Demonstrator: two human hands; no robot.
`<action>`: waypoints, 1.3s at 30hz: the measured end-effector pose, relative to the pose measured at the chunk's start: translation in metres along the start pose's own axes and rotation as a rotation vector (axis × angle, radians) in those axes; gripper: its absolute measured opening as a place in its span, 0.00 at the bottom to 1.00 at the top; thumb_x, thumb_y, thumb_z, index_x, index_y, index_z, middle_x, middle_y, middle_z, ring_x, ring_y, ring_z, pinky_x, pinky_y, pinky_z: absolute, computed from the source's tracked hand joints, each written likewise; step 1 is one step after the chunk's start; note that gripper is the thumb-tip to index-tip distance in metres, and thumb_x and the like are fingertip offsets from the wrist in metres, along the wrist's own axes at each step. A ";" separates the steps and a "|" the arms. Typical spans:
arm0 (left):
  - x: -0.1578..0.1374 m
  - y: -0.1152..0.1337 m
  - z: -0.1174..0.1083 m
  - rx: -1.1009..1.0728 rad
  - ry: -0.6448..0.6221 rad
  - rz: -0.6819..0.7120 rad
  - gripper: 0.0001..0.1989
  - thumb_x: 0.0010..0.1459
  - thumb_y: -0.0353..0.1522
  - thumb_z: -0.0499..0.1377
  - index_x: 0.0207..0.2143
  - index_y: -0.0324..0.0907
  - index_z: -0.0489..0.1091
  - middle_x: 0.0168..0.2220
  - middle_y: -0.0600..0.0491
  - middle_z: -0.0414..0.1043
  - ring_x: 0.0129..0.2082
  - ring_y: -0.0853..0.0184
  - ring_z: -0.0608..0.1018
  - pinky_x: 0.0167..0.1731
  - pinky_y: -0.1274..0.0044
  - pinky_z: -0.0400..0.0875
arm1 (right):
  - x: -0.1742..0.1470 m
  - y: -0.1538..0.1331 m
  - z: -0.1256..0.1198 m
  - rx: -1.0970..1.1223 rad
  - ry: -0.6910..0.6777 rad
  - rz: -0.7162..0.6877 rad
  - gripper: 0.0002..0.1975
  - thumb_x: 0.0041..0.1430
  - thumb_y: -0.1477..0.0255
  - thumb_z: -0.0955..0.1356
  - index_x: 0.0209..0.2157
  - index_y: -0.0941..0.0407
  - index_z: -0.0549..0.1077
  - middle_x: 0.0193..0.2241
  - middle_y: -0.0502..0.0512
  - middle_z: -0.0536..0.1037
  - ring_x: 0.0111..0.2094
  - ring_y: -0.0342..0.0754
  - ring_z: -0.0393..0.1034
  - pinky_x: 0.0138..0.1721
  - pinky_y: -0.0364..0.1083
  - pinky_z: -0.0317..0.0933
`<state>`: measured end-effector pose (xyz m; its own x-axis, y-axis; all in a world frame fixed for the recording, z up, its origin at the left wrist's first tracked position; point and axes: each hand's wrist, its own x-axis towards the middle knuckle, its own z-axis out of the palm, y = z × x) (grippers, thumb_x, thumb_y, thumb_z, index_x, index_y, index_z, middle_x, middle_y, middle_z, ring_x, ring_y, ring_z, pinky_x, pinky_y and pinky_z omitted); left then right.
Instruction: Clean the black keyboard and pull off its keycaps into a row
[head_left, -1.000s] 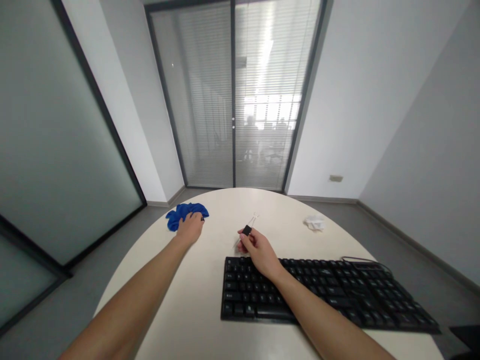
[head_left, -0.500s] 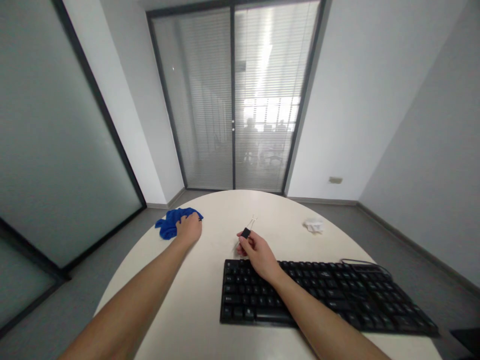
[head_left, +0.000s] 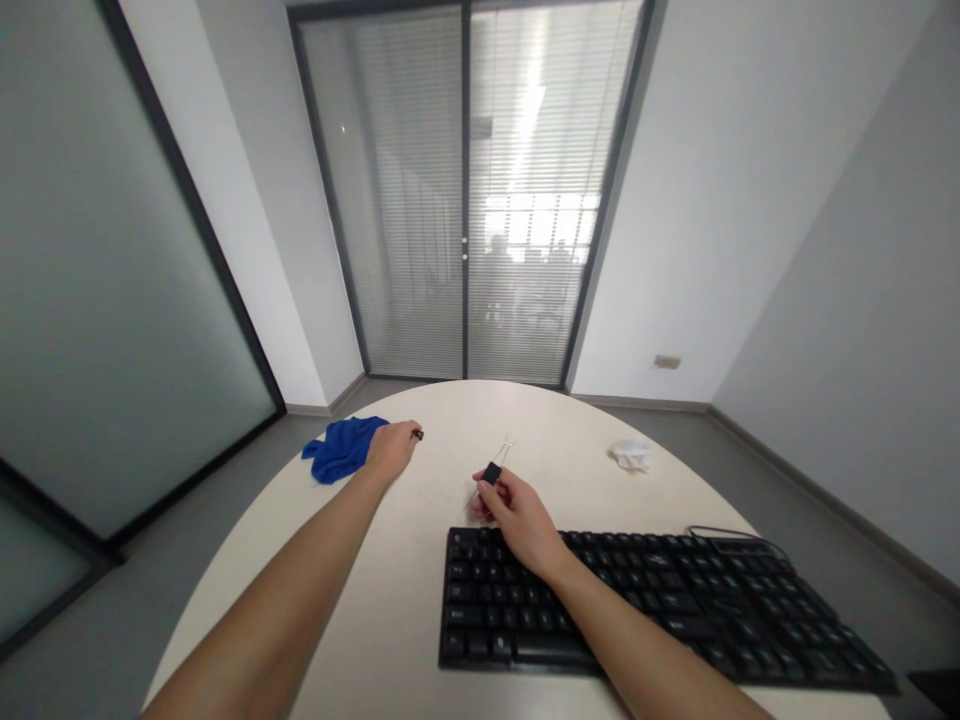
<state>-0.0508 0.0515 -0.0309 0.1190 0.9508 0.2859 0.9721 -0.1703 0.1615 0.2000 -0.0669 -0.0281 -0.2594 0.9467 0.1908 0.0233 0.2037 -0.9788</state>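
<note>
My left hand (head_left: 391, 450) is closed, pinching a small black keycap (head_left: 418, 434) at its fingertips. It is beside the right edge of a crumpled blue cloth (head_left: 343, 452) on the table's far left. My right hand (head_left: 517, 510) is closed around a wire keycap puller (head_left: 491, 473) with a black block in its middle. Thin prongs stick out beyond the fingers, away from me. Beneath my right wrist and forearm lies a black keyboard (head_left: 675, 600), part of it covered by the arm.
A crumpled white tissue (head_left: 632, 456) lies at the right of the round cream table (head_left: 360, 620). The keyboard's cable (head_left: 731, 530) curls along its back edge. Beyond the table stand a glass partition with blinds (head_left: 405, 220) and white walls.
My left hand has come off the blue cloth and moved slightly right, now showing the black keycap at its fingertips. My right hand stays nearly in place with the puller.
</note>
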 end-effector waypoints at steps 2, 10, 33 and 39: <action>0.000 -0.002 0.001 -0.008 0.001 -0.010 0.14 0.64 0.31 0.54 0.49 0.46 0.75 0.48 0.49 0.79 0.49 0.59 0.79 0.51 0.72 0.67 | 0.000 -0.001 0.000 0.002 0.002 0.004 0.21 0.62 0.54 0.66 0.44 0.57 0.71 0.28 0.52 0.76 0.31 0.47 0.72 0.35 0.47 0.66; -0.002 -0.007 0.002 -0.034 0.003 0.006 0.15 0.63 0.30 0.54 0.50 0.46 0.74 0.50 0.50 0.78 0.49 0.61 0.78 0.53 0.73 0.67 | -0.001 -0.002 -0.001 -0.024 0.002 -0.001 0.21 0.62 0.54 0.66 0.45 0.57 0.71 0.28 0.53 0.76 0.30 0.47 0.72 0.34 0.47 0.66; -0.022 -0.035 -0.012 0.055 0.075 -0.195 0.15 0.64 0.30 0.50 0.38 0.42 0.78 0.51 0.45 0.76 0.55 0.55 0.74 0.63 0.59 0.51 | -0.001 -0.002 -0.001 -0.031 -0.001 -0.008 0.22 0.62 0.52 0.66 0.44 0.57 0.72 0.27 0.52 0.76 0.29 0.46 0.71 0.33 0.46 0.65; -0.030 -0.022 -0.021 -0.033 0.127 -0.215 0.14 0.64 0.33 0.51 0.43 0.41 0.76 0.52 0.43 0.75 0.56 0.54 0.73 0.62 0.60 0.55 | -0.002 -0.005 0.000 -0.043 -0.016 -0.022 0.22 0.63 0.53 0.65 0.44 0.58 0.72 0.28 0.52 0.77 0.30 0.46 0.71 0.33 0.45 0.65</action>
<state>-0.0798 0.0216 -0.0227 -0.1182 0.9264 0.3576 0.9650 0.0223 0.2612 0.2007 -0.0695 -0.0233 -0.2753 0.9379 0.2109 0.0590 0.2355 -0.9701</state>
